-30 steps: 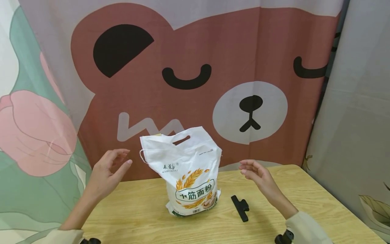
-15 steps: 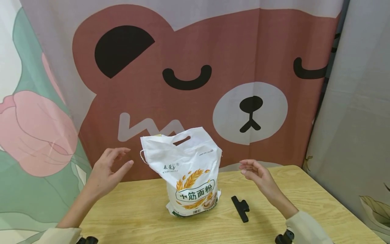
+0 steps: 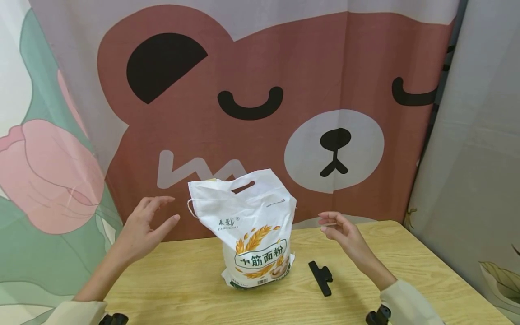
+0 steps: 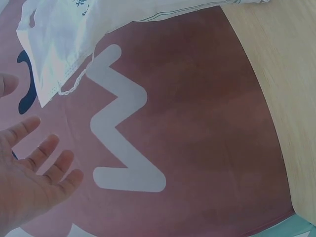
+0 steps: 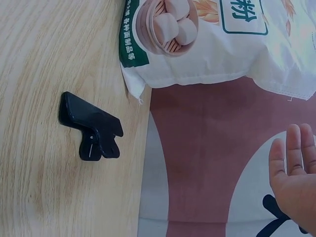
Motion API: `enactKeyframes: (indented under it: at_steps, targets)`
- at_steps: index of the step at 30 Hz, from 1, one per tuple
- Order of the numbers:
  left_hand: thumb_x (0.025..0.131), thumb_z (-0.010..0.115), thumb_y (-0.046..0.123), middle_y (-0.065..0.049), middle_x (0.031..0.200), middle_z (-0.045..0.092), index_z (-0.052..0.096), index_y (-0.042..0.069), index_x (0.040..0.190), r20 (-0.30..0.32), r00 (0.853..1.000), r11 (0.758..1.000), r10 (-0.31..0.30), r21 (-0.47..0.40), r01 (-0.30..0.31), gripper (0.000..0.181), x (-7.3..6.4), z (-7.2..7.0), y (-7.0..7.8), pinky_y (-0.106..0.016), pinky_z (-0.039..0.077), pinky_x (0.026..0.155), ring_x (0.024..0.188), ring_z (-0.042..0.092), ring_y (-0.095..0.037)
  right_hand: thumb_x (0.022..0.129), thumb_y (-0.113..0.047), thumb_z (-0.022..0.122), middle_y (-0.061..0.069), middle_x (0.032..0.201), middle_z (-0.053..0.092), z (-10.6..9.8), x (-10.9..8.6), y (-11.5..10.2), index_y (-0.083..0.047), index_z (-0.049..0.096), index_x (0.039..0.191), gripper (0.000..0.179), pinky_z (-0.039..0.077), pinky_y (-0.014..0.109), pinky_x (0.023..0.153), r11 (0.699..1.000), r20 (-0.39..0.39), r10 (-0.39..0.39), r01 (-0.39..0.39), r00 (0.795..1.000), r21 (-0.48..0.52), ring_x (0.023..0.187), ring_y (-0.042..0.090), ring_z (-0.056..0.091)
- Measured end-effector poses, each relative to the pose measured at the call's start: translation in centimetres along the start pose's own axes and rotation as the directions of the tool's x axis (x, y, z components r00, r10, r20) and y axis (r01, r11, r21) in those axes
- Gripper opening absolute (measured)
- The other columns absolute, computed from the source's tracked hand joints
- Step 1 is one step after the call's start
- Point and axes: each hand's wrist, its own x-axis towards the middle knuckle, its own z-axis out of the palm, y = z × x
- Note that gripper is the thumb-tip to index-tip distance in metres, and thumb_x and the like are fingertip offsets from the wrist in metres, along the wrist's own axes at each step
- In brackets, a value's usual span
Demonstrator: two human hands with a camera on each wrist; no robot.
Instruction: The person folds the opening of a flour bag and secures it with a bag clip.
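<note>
A white flour bag (image 3: 252,234) printed with wheat ears and green lettering stands on the wooden table. Its top leans left and has a slot handle; a loose string hangs at its upper left corner. My left hand (image 3: 140,230) hovers left of the bag, fingers relaxed and apart from it; the left wrist view shows the palm side of this hand (image 4: 37,173) below the bag's corner. To the right of the bag, my right hand (image 3: 345,237) hangs in the air with loose fingers, holding nothing. Between bag and right hand lies a black bag clip (image 3: 321,277), also plain in the right wrist view.
The wooden table (image 3: 170,280) ends at a curtain (image 3: 260,140) with a bear print, close behind the bag. A green and pink floral curtain (image 3: 53,180) hangs on the left, a pale grey one (image 3: 471,171) on the right.
My left hand's thumb and fingers have spread slightly wider, and its forearm has shifted a little left. The right hand, the flour bag and the clip stay practically where they were.
</note>
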Motion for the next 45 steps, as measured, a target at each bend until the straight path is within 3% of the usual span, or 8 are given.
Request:
enactKeyframes:
  at_steps: [7, 17, 31, 37, 45]
  targets:
    - [0.092, 0.066, 0.021, -0.017, 0.117, 0.051, 0.055, 0.006, 0.127, 0.024, 1.000, 1.000, -0.020, 0.005, 0.019, 0.040, 0.0, -0.2, 0.1, -0.059, 0.043, 0.080, 0.107, 0.051, -0.037, 0.100, -0.012, 0.052, 0.017, 0.120, 0.051, 0.0, 0.2, -0.1, 0.001, 0.047, 0.132, 0.035, 0.048, 0.029, 0.087, 1.000, 0.013, 0.003, -0.003, 1.000, -0.006, 0.105, 0.018, 0.055]
    - [0.091, 0.067, 0.021, -0.014, 0.114, 0.054, 0.055, 0.007, 0.126, 0.023, 1.000, 1.000, 0.021, 0.018, -0.021, 0.040, 0.6, -0.4, 0.3, -0.055, 0.042, 0.079, 0.104, 0.052, -0.033, 0.100, -0.013, 0.054, 0.017, 0.120, 0.051, 0.1, 0.4, -0.1, -0.001, 0.048, 0.132, 0.035, 0.048, 0.030, 0.087, 1.000, 0.016, 0.018, -0.018, 1.000, -0.013, 0.104, 0.024, 0.055]
    - [0.089, 0.069, 0.021, -0.013, 0.113, 0.056, 0.056, 0.008, 0.126, 0.025, 0.998, 0.998, 0.057, 0.012, -0.058, 0.041, 1.5, -0.5, 0.6, -0.054, 0.043, 0.077, 0.102, 0.054, -0.032, 0.099, -0.018, 0.058, 0.011, 0.119, 0.054, 0.0, 0.6, -0.3, -0.009, 0.050, 0.132, 0.035, 0.049, 0.031, 0.086, 0.994, 0.021, 0.036, -0.033, 0.999, -0.108, 0.103, 0.026, 0.055]
    - [0.089, 0.069, 0.021, -0.013, 0.110, 0.059, 0.057, 0.008, 0.125, 0.025, 0.997, 0.997, 0.075, 0.024, -0.076, 0.039, 2.1, -0.4, 1.1, -0.053, 0.045, 0.075, 0.098, 0.056, -0.032, 0.098, -0.017, 0.058, 0.012, 0.117, 0.056, 0.1, 1.0, -0.4, -0.007, 0.051, 0.130, 0.034, 0.049, 0.036, 0.084, 0.992, 0.026, 0.012, -0.009, 1.000, -0.130, 0.103, 0.027, 0.055]
    - [0.090, 0.067, 0.020, -0.015, 0.112, 0.059, 0.057, 0.006, 0.123, 0.030, 0.995, 0.995, 0.093, 0.017, -0.093, 0.037, 3.0, -0.4, 1.6, -0.054, 0.047, 0.077, 0.100, 0.057, -0.034, 0.098, -0.015, 0.058, 0.013, 0.116, 0.056, 0.2, 1.1, -0.7, -0.005, 0.052, 0.129, 0.033, 0.049, 0.032, 0.082, 0.993, 0.020, 0.008, -0.005, 1.000, -0.116, 0.103, 0.026, 0.055]
